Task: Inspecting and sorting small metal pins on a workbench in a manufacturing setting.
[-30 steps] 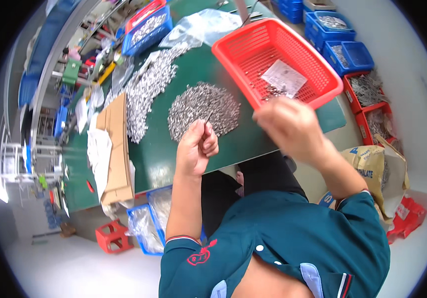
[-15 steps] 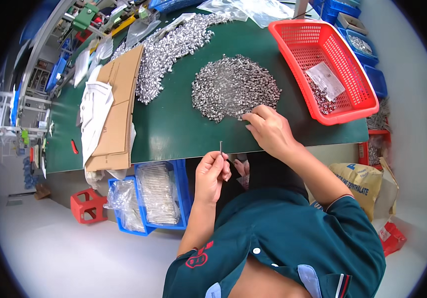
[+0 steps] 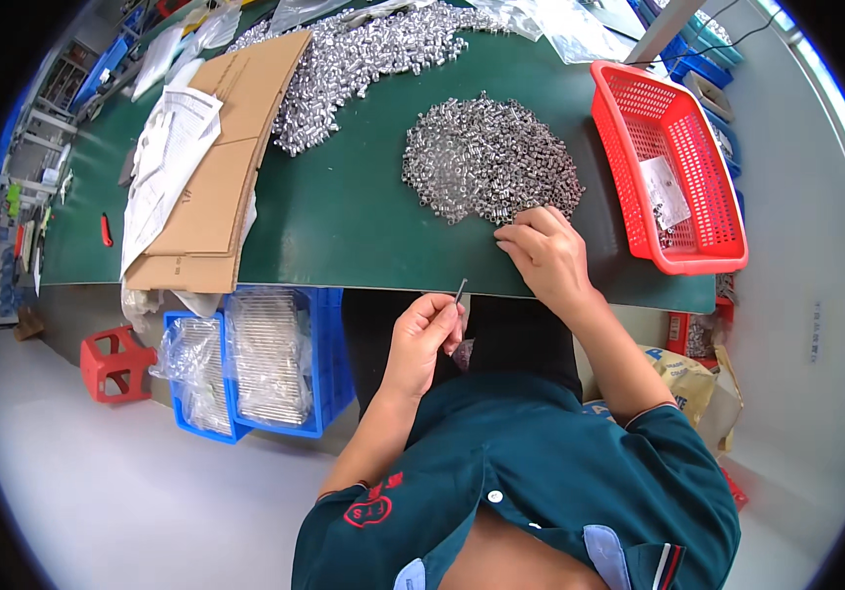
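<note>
Near the table's front edge, my left hand [image 3: 424,339] pinches a thin metal rod [image 3: 461,289] between thumb and fingers. The rod's tip points up and slightly right; its lower part is hidden in the grip. My right hand [image 3: 548,258] is at the near edge of a round pile of small metal sleeves [image 3: 491,157]. Its thumb and fingers are closed together at the fingertips, and whatever they pinch is too small to make out. The pile lies on the green tabletop [image 3: 363,197].
A red perforated basket [image 3: 673,258] with a few small parts and a paper slip stands right of the pile. Shinier metal pieces [image 3: 373,59] spread at the back. Cardboard [image 3: 221,187] lies left. Below the edge are blue bins [image 3: 319,393] and a red stool [image 3: 118,366].
The whole view has shifted. The rod in my left hand has gone from nearly upright to leaning right. My right hand stays by the pile's near edge, fingertips closed.
</note>
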### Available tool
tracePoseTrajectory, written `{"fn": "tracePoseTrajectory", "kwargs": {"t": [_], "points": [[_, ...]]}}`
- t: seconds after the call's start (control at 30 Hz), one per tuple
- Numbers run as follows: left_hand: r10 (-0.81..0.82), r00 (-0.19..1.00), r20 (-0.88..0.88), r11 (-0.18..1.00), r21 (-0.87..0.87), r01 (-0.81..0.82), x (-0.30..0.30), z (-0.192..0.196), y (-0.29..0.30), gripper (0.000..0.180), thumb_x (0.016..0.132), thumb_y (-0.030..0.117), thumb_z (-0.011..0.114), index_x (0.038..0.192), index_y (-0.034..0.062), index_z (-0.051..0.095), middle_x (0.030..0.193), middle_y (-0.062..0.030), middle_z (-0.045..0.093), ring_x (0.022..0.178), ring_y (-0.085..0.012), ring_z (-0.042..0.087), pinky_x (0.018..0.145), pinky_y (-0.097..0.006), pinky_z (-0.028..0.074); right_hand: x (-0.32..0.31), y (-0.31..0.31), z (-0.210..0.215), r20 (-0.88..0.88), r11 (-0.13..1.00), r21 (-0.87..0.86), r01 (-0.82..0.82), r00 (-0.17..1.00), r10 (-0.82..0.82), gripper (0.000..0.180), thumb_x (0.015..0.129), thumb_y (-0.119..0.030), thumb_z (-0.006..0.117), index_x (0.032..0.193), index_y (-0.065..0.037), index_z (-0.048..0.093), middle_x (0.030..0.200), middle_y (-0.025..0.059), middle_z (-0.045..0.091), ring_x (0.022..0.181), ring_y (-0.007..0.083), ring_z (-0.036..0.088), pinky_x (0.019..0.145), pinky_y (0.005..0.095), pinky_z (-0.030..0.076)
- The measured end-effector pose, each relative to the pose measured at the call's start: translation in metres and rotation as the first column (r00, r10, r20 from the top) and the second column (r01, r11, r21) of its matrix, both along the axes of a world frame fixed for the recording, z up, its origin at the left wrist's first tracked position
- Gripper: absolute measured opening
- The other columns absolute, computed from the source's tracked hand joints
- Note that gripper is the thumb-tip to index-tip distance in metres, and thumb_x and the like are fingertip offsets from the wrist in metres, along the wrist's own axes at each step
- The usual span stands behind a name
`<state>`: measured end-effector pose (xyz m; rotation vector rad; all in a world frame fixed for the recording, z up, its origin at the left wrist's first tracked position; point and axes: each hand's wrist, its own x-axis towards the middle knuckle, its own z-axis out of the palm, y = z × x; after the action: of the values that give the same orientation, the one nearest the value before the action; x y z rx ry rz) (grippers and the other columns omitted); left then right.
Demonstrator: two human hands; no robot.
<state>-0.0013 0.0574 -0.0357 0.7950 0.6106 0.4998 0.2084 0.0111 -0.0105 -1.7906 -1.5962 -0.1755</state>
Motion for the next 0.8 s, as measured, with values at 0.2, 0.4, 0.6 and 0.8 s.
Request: {"fn": "tracePoseTrajectory", "kwargs": {"t": [0.2, 0.4, 0.6, 0.8], "points": [[-0.011, 1.000, 0.019, 1.000, 0.001, 0.011, 0.002, -0.006, 0.001, 0.010, 0.094, 0.012, 0.055, 0.092, 0.0033, 0.059, 0.066, 0.0000, 0.054, 0.057, -0.0055, 0.045, 0.053, -0.020, 0.036, 0.002, -0.009, -0.001, -0.074, 1.000, 0.002, -0.020, 0.997, 0.021, 0.015, 0.067, -0.005, 0.073, 0.080, -0.008, 0.067, 0.077, 0.0044, 0.062, 0.074, 0.0243, 0.060, 0.065, 0.0343, 0.050], [-0.013, 1.000, -0.009, 1.000, 0.023, 0.013, 0.004, -0.010, -0.002, 0.011, 0.094, 0.013, 0.056, 0.092, 0.0031, 0.059, 0.066, 0.0006, 0.054, 0.057, -0.0047, 0.045, 0.053, -0.019, 0.036, 0.005, -0.010, 0.004, -0.057, 0.999, -0.042, 0.014, 0.998, -0.016, 0.018, 0.068, -0.005, 0.073, 0.084, -0.008, 0.066, 0.078, 0.0055, 0.062, 0.075, 0.0247, 0.061, 0.065, 0.0348, 0.050], [-0.004, 1.000, -0.021, 0.999, 0.044, 0.005, 0.004, -0.012, -0.004, 0.011, 0.094, 0.013, 0.056, 0.093, 0.0028, 0.059, 0.066, 0.0009, 0.055, 0.057, -0.0040, 0.045, 0.053, -0.019, 0.036, 0.004, -0.010, 0.003, -0.048, 0.996, -0.073, 0.043, 0.998, -0.047, 0.015, 0.069, -0.007, 0.073, 0.082, -0.007, 0.065, 0.077, 0.0060, 0.060, 0.075, 0.0259, 0.060, 0.065, 0.0358, 0.050], [-0.012, 0.999, -0.040, 0.994, 0.106, 0.016, 0.006, -0.015, -0.004, 0.011, 0.094, 0.012, 0.055, 0.094, 0.0018, 0.060, 0.067, 0.0004, 0.056, 0.057, -0.0040, 0.047, 0.053, -0.018, 0.038, 0.000, -0.011, 0.002, -0.084, 0.989, -0.124, 0.084, 0.992, -0.095, 0.012, 0.071, -0.006, 0.071, 0.080, -0.007, 0.063, 0.077, 0.0069, 0.060, 0.076, 0.0271, 0.060, 0.065, 0.0373, 0.049]]}}
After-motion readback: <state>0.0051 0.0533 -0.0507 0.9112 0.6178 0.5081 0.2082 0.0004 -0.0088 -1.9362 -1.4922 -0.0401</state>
